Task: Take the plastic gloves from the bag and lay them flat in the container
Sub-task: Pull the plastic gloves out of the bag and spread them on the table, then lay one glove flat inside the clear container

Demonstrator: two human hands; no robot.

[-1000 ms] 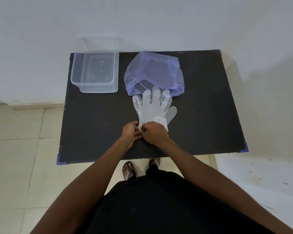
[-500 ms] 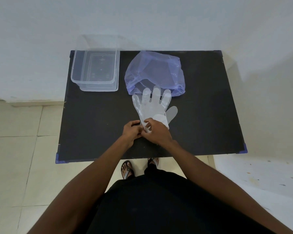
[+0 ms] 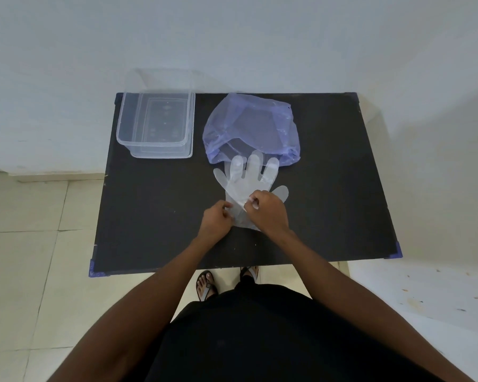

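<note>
Both hands, left hand (image 3: 215,219) and right hand (image 3: 268,209), pinching clear plastic gloves (image 3: 246,183) cuff on black table (image 3: 155,205), near purple bag (image 3: 250,128)

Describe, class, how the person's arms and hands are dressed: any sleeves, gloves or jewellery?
Both forearms are bare to the frame's edge, with no sleeves showing. The left hand and right hand wear no gloves. No ring, watch or bracelet is visible.

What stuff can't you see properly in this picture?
- Head view: the glove cuff is partly hidden by the left hand and right hand.
- Whether more gloves remain in the blue bag: film too cloudy.
- How many gloves are stacked: too sheer.
</note>
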